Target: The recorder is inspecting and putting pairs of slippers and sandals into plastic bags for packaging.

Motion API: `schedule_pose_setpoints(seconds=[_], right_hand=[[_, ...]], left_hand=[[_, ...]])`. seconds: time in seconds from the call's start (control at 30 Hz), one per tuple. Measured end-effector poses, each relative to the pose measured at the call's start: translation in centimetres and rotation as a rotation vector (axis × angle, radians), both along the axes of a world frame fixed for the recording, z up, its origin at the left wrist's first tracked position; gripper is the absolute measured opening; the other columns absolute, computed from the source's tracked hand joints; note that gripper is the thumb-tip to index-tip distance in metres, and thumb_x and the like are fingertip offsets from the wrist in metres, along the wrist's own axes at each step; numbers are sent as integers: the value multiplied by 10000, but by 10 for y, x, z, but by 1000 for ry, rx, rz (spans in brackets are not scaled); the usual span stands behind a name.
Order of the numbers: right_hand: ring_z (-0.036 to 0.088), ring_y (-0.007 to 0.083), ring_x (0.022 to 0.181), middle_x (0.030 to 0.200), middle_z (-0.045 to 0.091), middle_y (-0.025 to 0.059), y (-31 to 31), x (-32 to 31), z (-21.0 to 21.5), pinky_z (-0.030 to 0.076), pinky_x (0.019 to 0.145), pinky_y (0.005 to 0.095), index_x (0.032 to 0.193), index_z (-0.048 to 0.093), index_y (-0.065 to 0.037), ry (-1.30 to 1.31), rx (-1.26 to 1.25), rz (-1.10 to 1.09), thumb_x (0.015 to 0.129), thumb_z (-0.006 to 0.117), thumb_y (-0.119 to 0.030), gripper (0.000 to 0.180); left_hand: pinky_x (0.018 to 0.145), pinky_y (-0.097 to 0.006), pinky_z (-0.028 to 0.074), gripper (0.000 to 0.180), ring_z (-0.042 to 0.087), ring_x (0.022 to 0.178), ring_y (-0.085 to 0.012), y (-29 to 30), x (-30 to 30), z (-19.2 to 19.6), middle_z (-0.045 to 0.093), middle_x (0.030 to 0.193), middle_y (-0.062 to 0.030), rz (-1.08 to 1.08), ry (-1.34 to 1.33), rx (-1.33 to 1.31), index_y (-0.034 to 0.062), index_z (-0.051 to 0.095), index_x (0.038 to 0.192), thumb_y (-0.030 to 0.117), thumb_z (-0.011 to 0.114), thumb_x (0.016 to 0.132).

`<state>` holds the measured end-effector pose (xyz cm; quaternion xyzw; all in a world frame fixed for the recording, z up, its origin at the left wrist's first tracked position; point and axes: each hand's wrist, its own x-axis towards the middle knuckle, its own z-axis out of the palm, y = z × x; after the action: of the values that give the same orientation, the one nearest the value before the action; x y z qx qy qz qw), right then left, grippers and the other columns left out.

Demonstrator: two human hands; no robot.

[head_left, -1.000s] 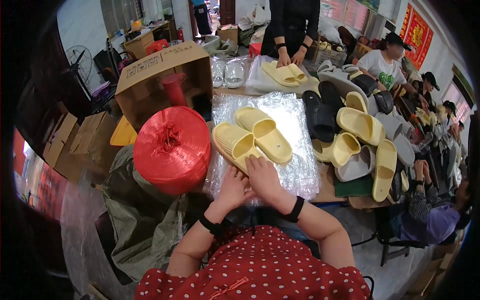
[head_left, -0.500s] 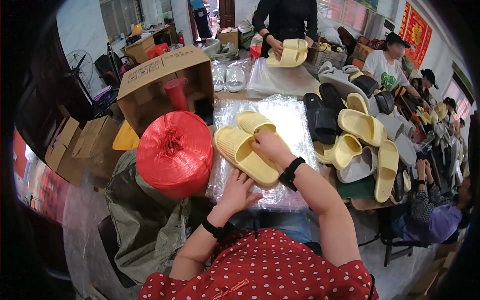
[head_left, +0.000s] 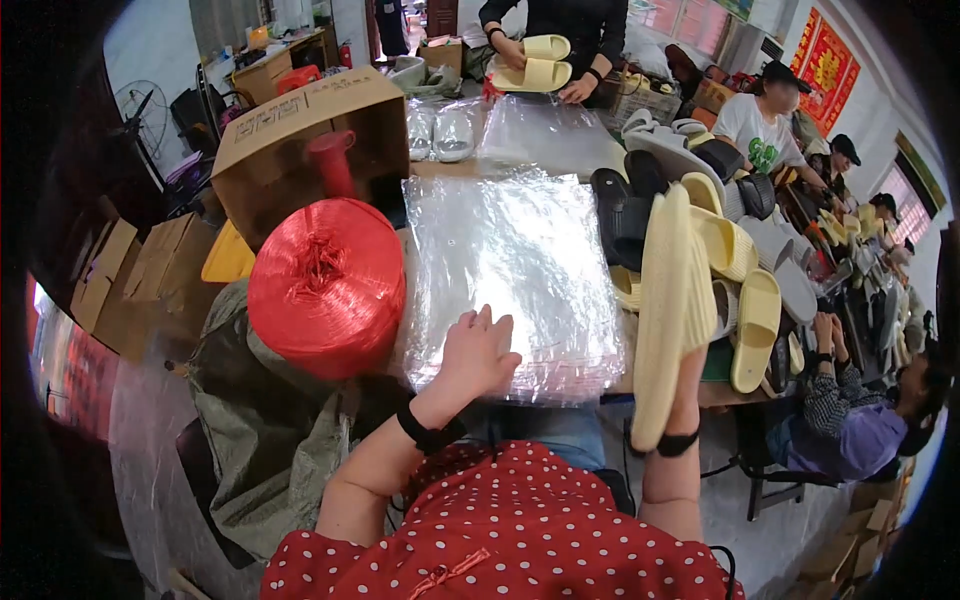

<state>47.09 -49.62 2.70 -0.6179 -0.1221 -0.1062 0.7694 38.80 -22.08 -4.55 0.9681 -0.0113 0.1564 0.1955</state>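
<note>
My left hand (head_left: 482, 350) rests on a stack of clear plastic bags (head_left: 510, 250), its fingers stretched out and nothing in them. To the right of the stack, my right hand (head_left: 689, 385) holds a pair of pale yellow slippers (head_left: 660, 320) up on edge, soles toward the left. Most of that hand is hidden behind the slippers, with its fingers out of sight.
A red roll of plastic twine (head_left: 325, 285) sits left of the bags, before an open cardboard box (head_left: 300, 110). Loose slippers (head_left: 757, 330) pile up on the right. Across the table a co-worker's hands (head_left: 578, 90) handle another yellow pair.
My right hand has lifted the yellow slippers off the bags and swung them to the right, turning them on edge. My left hand stays on the stack, where the slippers lay.
</note>
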Motion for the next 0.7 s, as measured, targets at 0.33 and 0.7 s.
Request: schedule_pose_setpoints(seconds=[0.33,0.7], right_hand=[[667,140,891,1037,715,87,-75,-52,-16,535,786,286,1147,648,54,-112,-537,20,904,619,-30,259],[666,147,950,1088,713,77,-63,-57,-33,527,830,300,1129,666,41,134,-245,190,918,647,-98,253]], left_hand=[[966,-416,479,523,546,1133,-349,8,8,9,622,1210,-133,-101,107,-140,146,649,1200,188,792,698],[809,-401,521,187,614,964,-298,5,7,4,672,1015,-74,38,-30,-189,160,757,969,266,713,821]])
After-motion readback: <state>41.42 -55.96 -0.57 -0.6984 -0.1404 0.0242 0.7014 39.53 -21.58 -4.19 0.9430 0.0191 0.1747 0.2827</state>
